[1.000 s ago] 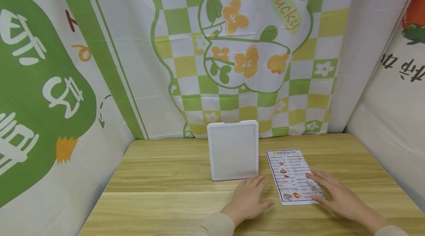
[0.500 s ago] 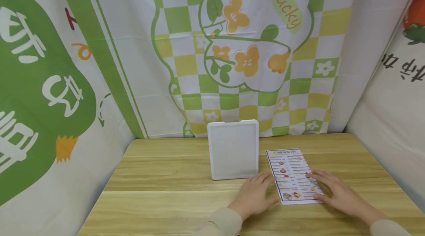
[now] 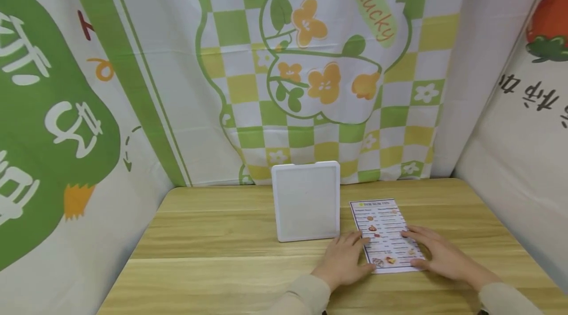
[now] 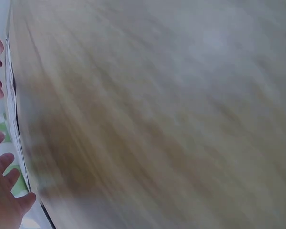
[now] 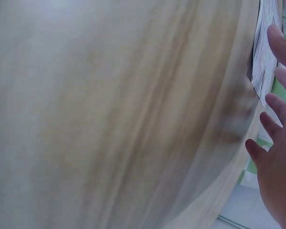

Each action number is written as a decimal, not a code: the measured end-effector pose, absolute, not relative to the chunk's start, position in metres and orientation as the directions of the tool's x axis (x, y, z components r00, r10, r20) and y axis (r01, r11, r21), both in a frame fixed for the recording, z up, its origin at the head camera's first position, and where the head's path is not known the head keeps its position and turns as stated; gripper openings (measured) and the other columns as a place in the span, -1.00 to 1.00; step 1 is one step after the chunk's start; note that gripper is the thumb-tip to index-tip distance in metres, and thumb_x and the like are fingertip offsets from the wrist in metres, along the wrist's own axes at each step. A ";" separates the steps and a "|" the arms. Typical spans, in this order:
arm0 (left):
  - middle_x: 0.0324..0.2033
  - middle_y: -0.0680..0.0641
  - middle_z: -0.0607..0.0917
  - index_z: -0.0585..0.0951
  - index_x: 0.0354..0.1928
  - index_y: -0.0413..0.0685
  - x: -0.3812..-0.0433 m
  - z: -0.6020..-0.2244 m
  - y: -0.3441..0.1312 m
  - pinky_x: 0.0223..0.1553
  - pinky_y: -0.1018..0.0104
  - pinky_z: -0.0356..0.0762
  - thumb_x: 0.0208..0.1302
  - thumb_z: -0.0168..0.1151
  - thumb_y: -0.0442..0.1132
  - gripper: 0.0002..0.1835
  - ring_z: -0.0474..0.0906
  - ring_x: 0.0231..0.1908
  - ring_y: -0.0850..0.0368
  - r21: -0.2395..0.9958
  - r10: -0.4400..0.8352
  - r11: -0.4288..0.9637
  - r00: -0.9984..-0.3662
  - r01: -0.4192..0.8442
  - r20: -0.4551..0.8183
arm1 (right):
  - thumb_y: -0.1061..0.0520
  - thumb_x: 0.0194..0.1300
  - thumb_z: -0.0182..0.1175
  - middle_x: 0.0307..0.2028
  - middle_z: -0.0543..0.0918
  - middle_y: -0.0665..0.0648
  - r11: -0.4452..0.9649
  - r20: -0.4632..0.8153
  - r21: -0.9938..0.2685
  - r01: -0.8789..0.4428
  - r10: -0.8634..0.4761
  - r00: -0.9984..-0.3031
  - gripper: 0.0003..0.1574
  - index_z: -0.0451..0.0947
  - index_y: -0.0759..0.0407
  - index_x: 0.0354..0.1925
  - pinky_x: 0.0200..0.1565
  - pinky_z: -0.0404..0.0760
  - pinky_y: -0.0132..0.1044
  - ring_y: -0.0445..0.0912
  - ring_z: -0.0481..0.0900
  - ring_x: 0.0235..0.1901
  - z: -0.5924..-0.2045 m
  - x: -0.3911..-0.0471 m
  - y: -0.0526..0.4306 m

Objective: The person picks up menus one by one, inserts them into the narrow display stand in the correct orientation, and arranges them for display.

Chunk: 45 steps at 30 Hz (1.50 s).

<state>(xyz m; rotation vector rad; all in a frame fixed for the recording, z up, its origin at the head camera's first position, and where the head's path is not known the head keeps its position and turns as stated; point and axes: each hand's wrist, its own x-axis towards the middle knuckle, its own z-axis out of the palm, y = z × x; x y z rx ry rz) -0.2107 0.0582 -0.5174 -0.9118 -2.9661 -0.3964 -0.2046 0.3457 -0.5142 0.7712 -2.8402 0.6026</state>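
Observation:
A printed menu sheet (image 3: 385, 236), white with a dark border and small food pictures, lies flat on the wooden table. My left hand (image 3: 342, 262) is at its left edge, fingertips and thumb at the lower left margin. On the opposite side my right hand (image 3: 441, 256) has fingers and thumb spread over the lower right edge. Neither hand is curled round the paper. The left wrist view catches my left hand (image 4: 5, 200) at its border; the right wrist view has my right hand (image 5: 279, 157) with fingers extended beside the sheet (image 5: 266, 52).
A white rectangular panel with a raised rim (image 3: 306, 201) stands upright left of the menu, close to my left fingertips. Behind the wooden table (image 3: 213, 226) hangs a green checked cloth (image 3: 248, 88). Printed cloths also line the left and right sides.
My left hand has moved right, from below the white panel to the menu's left edge. My right hand has stayed at the menu's right edge. The whole view has shifted slightly.

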 end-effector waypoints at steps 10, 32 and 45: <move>0.44 0.05 0.29 0.36 0.42 0.26 -0.211 -0.518 0.066 0.38 0.10 0.17 0.28 0.09 0.38 -0.27 0.17 0.43 0.09 0.239 0.559 0.802 -0.829 0.548 0.025 | -0.09 0.04 0.45 0.35 0.33 0.40 0.790 0.125 -0.378 -0.483 -0.473 -0.872 -0.11 0.45 0.23 0.29 0.12 0.26 0.48 0.46 0.24 0.27 -0.518 -0.210 0.341; 0.41 0.08 0.35 0.43 0.38 0.24 -0.210 -0.516 0.071 0.36 0.20 0.18 0.23 0.18 0.37 -0.27 0.23 0.39 0.16 0.180 0.516 0.839 -0.856 0.514 0.040 | -0.05 0.08 0.48 0.25 0.43 0.43 0.813 0.276 -0.338 -0.474 -0.396 -0.876 -0.20 0.50 0.21 0.23 0.08 0.39 0.37 0.42 0.40 0.18 -0.523 -0.205 0.338; 0.39 0.06 0.36 0.43 0.37 0.22 -0.209 -0.517 0.073 0.36 0.18 0.18 0.22 0.22 0.33 -0.27 0.24 0.38 0.15 0.201 0.505 0.839 -0.861 0.505 0.054 | 0.07 0.04 0.52 0.13 0.51 0.45 0.781 0.327 -0.476 -0.405 -0.270 -0.906 -0.19 0.47 0.27 0.23 0.05 0.38 0.37 0.43 0.45 0.12 -0.523 -0.200 0.334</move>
